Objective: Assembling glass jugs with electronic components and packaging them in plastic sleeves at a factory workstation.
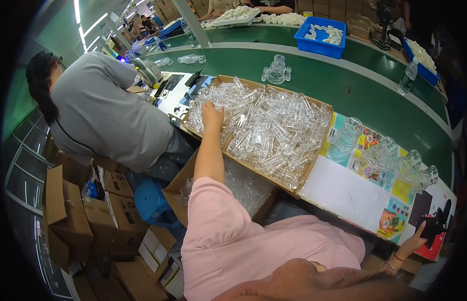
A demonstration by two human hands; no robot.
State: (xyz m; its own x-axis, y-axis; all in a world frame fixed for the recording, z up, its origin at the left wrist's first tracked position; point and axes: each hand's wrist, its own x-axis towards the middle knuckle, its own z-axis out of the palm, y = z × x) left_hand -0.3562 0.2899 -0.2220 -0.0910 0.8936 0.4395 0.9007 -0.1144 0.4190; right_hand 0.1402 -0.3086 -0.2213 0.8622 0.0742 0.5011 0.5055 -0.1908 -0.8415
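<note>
My left hand [212,115] reaches into the left part of a shallow cardboard tray, among a heap of small clear plastic pieces [273,130]. Its fingers are curled in, and whatever they hold cannot be made out. At the far right, my right hand [414,244] is against a black device [431,227] at the table's end, with its fingers around the near edge. Between the tray and that device stand several clear, bottle-shaped plastic parts [348,133] on colourful printed sheets. Another clear part with two side pieces [276,70] is on the green belt.
Behind the table runs a green conveyor [339,85] carrying a water bottle [407,78]; a blue bin [321,37] of white pieces stands beyond. A co-worker in grey [108,110] sits at left, near a blue stool [155,203] and cardboard boxes [68,220]. An open carton [243,183] sits below the tray.
</note>
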